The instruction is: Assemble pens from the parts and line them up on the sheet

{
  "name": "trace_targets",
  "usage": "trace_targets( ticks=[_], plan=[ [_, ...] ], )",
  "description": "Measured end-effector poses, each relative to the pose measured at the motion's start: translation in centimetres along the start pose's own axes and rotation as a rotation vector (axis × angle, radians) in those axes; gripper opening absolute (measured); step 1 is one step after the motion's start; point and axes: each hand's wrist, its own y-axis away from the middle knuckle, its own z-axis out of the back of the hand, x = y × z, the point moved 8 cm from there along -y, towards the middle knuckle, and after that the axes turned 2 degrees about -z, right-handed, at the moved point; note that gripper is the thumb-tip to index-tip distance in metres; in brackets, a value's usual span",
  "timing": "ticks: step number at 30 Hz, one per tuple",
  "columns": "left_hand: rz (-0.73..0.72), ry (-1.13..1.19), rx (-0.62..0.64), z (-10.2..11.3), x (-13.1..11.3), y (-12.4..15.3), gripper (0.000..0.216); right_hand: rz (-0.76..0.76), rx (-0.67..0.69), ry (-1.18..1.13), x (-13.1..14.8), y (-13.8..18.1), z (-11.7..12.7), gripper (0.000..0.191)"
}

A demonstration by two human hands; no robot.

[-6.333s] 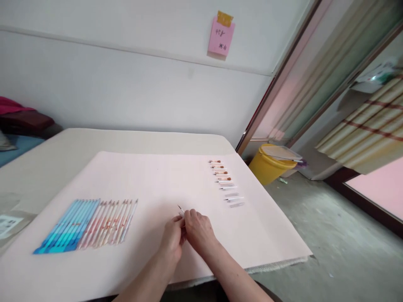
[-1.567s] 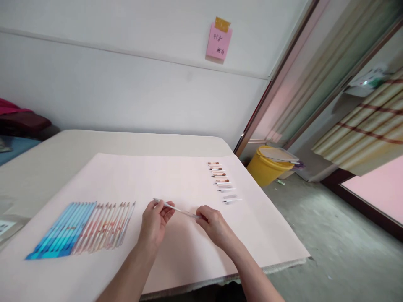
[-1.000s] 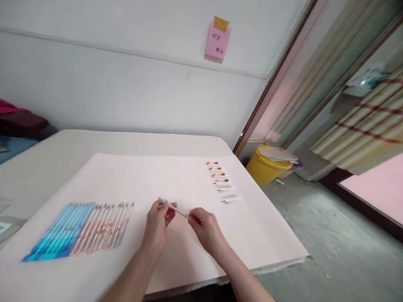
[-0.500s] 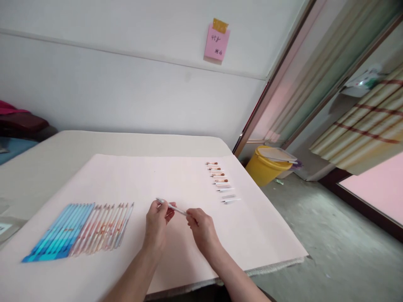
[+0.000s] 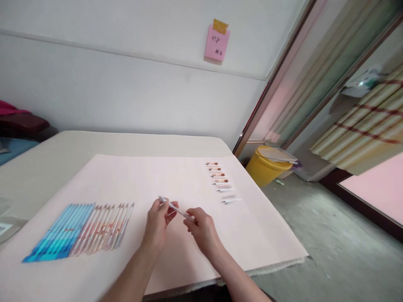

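Between my two hands a pale, slim pen (image 5: 180,211) slants down to the right above the pink sheet. My left hand (image 5: 159,220) is closed on its upper left end, thumb and fingers pinching it. The other end is pinched by my right hand (image 5: 202,228), whose fingertips partly hide it. On the left of the sheet lies a row of pens with orange-brown markings (image 5: 103,228), beside several blue pens (image 5: 61,230). Small pen parts, among them thin white refills with dark tips (image 5: 225,190) and brown-capped pieces (image 5: 221,180), form a column on the right.
The pink sheet (image 5: 138,180) covers much of the pale table (image 5: 141,144). A white wall with a pink note (image 5: 217,42) stands behind. To the right on the floor is a yellow bin (image 5: 266,165); a grey packet (image 5: 9,230) lies at the left edge.
The pen has shifted slightly right and tilts a bit more steeply. My right hand's fingers have moved a little on its lower end. The laid-out rows look the same.
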Motion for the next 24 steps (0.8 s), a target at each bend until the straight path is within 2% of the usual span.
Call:
trace_targets(
  ticks=[3,6,10,15,18,24],
  plan=[
    [0.016,0.013,-0.015,0.1,0.2,0.1,0.025,0.126,-0.024,0.2,1.0,0.4,-0.2,0.013],
    [0.022,0.014,-0.005,-0.2,0.1,0.2,0.027,0.059,0.076,0.191,0.4,0.3,-1.0,0.022],
    [-0.011,-0.042,-0.046,0.2,-0.2,0.1,0.025,0.07,0.046,0.234,0.7,0.3,-0.8,0.021],
    [-0.064,-0.088,-0.11,1.2,-0.7,-0.2,0.018,0.026,0.094,0.094,0.3,0.4,-1.3,0.017],
    [-0.015,-0.001,-0.085,1.0,-0.5,-0.3,0.029,-0.032,0.092,0.017,-0.2,0.2,-1.2,0.019],
    [-0.066,-0.065,-0.137,1.4,-1.1,-0.3,0.025,0.03,0.07,0.014,0.5,0.2,-0.8,0.016]
  ],
)
